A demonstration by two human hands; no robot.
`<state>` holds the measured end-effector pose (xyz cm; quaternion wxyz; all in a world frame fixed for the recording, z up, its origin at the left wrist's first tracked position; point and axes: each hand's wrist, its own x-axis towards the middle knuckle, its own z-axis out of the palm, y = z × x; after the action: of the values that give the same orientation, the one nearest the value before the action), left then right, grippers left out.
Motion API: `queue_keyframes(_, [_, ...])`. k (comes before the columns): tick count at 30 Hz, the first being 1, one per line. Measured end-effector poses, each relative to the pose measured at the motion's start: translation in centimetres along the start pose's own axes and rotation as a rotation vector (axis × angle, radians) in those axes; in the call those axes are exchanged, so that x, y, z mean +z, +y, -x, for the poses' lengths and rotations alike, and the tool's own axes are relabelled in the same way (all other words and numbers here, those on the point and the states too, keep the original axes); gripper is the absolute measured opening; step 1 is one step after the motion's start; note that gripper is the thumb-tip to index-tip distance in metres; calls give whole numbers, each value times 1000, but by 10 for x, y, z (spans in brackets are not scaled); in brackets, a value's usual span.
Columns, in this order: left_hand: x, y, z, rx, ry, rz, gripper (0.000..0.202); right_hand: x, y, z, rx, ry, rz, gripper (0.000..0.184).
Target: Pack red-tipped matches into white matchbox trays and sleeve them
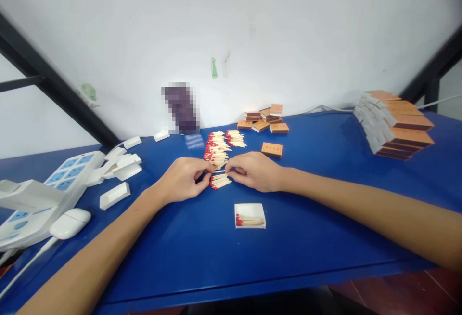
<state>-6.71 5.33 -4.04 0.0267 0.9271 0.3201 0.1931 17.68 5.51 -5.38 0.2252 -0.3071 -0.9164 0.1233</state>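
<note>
At the centre of the frame, left hand (184, 177) and right hand (254, 170) were both clenched on a small bundle of red-tipped wooden matches (220, 181).

I saw the fingertips pinch the bundle from either side as it lay low on the glossy blue tabletop (317, 209). Its long axis ran left to right across the frame, red heads toward the left hand and bare ends under the right. Neither hand looked nearer than the other. Just above it lay the larger loose heap of matches (216, 149), close enough that I could not tell whether they touched. Lower in the frame, apart from the grip, sat a shallow white cardboard tray (250, 207) holding a few matches, heads also leftward. Empty white trays (114, 195) lay at middle left, and a flat orange matchbox (272, 149) just above the right hand.
</note>
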Motion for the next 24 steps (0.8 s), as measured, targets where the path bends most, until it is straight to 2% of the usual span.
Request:
queue_keyframes(20, [-1, 1, 0, 24, -3, 11, 13, -4, -4, 3, -24, -9, 26, 22])
queue_keyframes(24, [-2, 1, 1, 25, 33, 25, 14, -4, -3, 3, -32, -15, 31, 23])
